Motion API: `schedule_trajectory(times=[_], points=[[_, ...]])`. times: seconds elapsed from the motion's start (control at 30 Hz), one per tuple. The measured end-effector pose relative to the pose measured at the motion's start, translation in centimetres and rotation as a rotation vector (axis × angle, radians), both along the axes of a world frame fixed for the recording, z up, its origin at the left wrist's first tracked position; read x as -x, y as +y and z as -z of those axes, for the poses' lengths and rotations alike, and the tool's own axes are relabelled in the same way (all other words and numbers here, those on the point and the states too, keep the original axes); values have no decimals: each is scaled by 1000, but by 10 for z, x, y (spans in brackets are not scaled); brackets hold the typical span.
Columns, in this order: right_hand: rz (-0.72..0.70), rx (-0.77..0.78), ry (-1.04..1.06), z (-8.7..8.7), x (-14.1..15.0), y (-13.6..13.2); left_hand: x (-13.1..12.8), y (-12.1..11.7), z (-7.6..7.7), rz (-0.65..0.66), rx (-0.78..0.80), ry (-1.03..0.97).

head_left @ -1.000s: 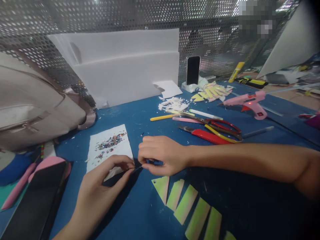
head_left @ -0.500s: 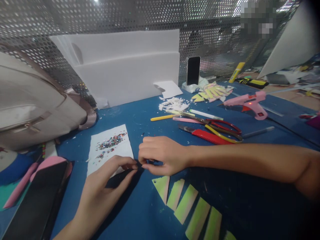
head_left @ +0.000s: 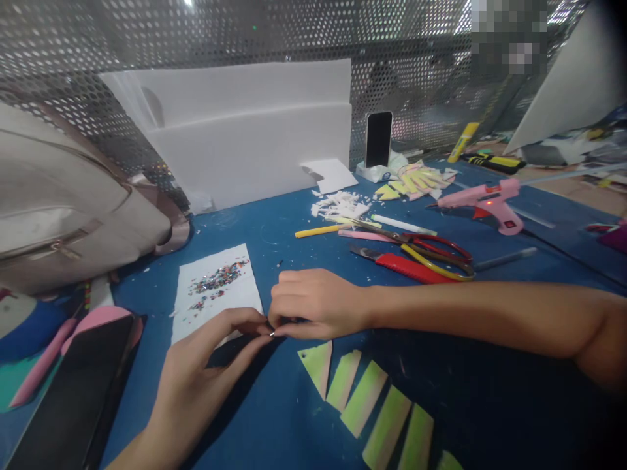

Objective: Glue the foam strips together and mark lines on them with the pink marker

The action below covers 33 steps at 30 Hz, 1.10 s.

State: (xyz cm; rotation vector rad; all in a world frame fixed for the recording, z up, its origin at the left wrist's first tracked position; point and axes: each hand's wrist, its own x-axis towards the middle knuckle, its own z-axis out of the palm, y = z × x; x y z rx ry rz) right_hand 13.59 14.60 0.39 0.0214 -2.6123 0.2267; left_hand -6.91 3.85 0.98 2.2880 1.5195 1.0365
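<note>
My left hand [head_left: 210, 356] is closed in a pinch over the lower right corner of a white paper sheet [head_left: 189, 294]. My right hand [head_left: 313, 305] is also pinched, its fingertips meeting the left ones. Between them shows a tiny shiny silvery bit [head_left: 272, 333], too small to name. A heap of small multicoloured beads or sequins [head_left: 218, 279] lies on the paper. Below my right wrist, several green-and-pink cut pieces [head_left: 363, 398] lie in a row; the leftmost is triangular with a small hole.
A pink glue gun [head_left: 499, 202] with a lit red light stands at right. Scissors [head_left: 435, 251], a red cutter [head_left: 411, 266] and pens [head_left: 321, 230] lie beyond my right arm. At left are a dark phone [head_left: 73, 391] and a pale bag [head_left: 73, 196]. Another phone [head_left: 379, 139] stands upright behind.
My left fingertips have shifted slightly right, closing the small gap to my right hand's fingers. The silvery bit now shows at their meeting point. Nothing else on the table has moved.
</note>
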Motion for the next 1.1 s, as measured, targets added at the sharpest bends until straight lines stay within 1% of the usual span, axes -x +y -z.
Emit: schedule_trajectory(times=[0.2, 0.23, 0.3, 0.37, 0.43, 0.5, 0.57, 0.67, 0.77, 0.83, 0.9, 0.97, 1.03, 1.07, 1.1], points=[[-7, -23, 4, 1, 1, -1, 1, -1, 1, -18, -3, -25], [6, -19, 16, 1, 1, -2, 1, -1, 1, -19, -2, -24], [83, 32, 55, 1, 1, -3, 2, -1, 2, -24, 1, -22], [221, 160, 104, 1, 0, -3, 2, -1, 2, -32, 0, -20], [359, 350, 140, 0, -1, -1, 2, -1, 2, -35, -3, -18], [444, 534, 175, 1, -1, 4, 2, -1, 2, -30, -2, -14], [475, 663, 229, 1, -1, 8, 2, -1, 2, -28, 2, -14], [447, 738, 357, 2, -1, 11, 1, 0, 1, -31, 2, -18], [345, 708, 428, -1, -2, 9, 0, 0, 0, -44, -2, -19], [224, 621, 371, -4, -3, 5, 0, 0, -1, -52, -4, -23], [87, 474, 255, -4, -3, 3, 0, -1, -1, -58, -4, -28], [9, 283, 151, -2, -3, 1, 1, -2, -1, -58, -4, -32], [26, 129, 104, 0, -2, 1, 3, -4, -1, -49, -5, -34], [60, 99, 102, 2, -2, 1, 3, -4, -1, -42, -4, -32], [103, 108, 110, 2, -1, 2, 3, -4, -2, -35, -5, -30]])
